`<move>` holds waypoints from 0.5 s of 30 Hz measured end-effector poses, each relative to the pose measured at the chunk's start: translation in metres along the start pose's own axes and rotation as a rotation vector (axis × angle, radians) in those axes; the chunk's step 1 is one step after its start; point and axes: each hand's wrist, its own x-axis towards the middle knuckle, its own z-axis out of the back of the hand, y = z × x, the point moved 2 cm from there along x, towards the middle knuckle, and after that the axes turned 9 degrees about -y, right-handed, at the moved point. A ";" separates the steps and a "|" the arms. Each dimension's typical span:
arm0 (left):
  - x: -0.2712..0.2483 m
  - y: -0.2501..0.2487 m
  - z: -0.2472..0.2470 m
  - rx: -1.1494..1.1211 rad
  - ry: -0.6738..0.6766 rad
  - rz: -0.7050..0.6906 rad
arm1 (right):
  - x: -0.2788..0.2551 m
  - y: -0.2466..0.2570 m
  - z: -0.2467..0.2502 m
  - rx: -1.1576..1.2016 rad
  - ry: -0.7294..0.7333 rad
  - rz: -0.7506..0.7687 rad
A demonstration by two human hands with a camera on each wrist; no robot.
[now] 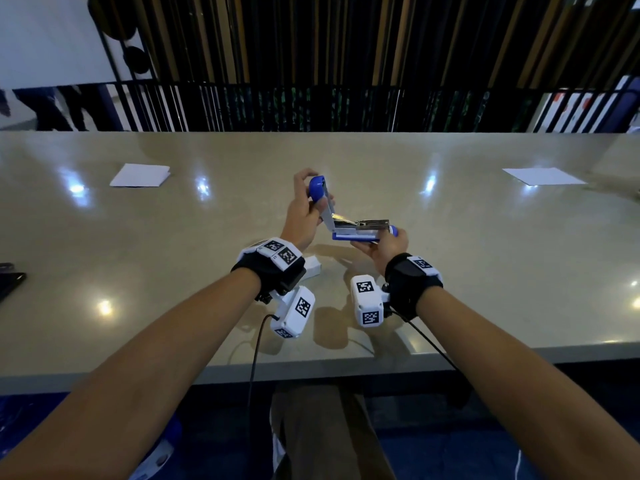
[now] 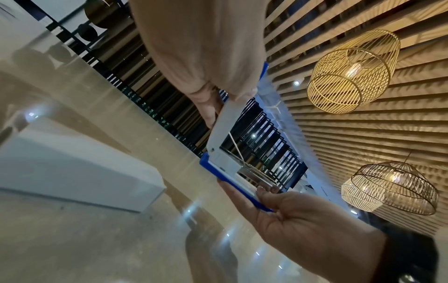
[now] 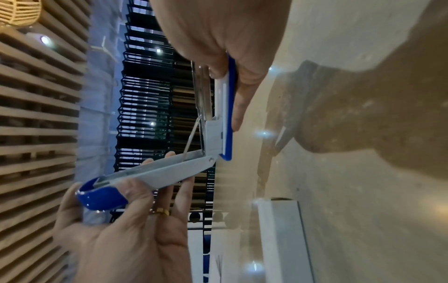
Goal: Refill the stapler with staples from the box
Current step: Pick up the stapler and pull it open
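Note:
A blue and white stapler (image 1: 360,230) is held above the table (image 1: 485,271), swung open at its hinge. My left hand (image 1: 304,206) grips the raised top arm near its blue tip (image 3: 101,197), thumb on one side and fingers on the other. My right hand (image 1: 381,245) holds the base (image 3: 227,95) from below, level, with the metal magazine (image 1: 372,224) exposed on top. A white staple box (image 1: 313,268) lies on the table below my left wrist, partly hidden; the box (image 2: 72,168) shows more fully in the left wrist view.
A folded white paper (image 1: 140,174) lies at the far left and a white sheet (image 1: 543,176) at the far right. A dark object (image 1: 10,282) sits at the left edge. A black railing (image 1: 311,109) runs behind the table.

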 end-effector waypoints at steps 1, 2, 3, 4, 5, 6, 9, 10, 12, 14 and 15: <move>0.000 0.002 0.001 0.011 -0.008 -0.040 | -0.001 -0.002 -0.001 0.010 -0.002 -0.008; -0.001 0.003 0.001 0.026 -0.019 -0.068 | 0.000 -0.004 -0.001 0.037 0.000 -0.014; -0.001 0.005 0.001 0.037 -0.033 -0.095 | -0.001 -0.006 -0.002 0.054 -0.008 -0.021; -0.002 0.006 0.000 0.045 -0.041 -0.111 | 0.000 -0.008 -0.003 0.072 -0.010 -0.026; -0.002 0.009 0.000 0.051 -0.054 -0.117 | 0.000 -0.008 -0.003 0.086 -0.006 -0.026; -0.003 0.009 0.000 0.045 -0.072 -0.102 | 0.001 -0.010 -0.003 0.109 -0.002 -0.025; -0.005 0.014 0.003 0.002 -0.165 0.002 | 0.003 -0.009 0.000 0.171 -0.030 -0.041; -0.004 0.016 0.006 -0.015 -0.190 0.056 | 0.006 -0.010 0.002 0.195 -0.030 -0.053; 0.000 0.023 0.011 -0.075 -0.211 0.190 | 0.008 -0.007 0.004 0.230 -0.013 -0.076; 0.003 0.026 0.017 -0.117 -0.185 0.296 | 0.010 -0.004 0.006 0.228 0.004 -0.073; 0.005 0.028 0.018 -0.137 -0.158 0.331 | 0.013 -0.002 0.006 0.222 0.012 -0.064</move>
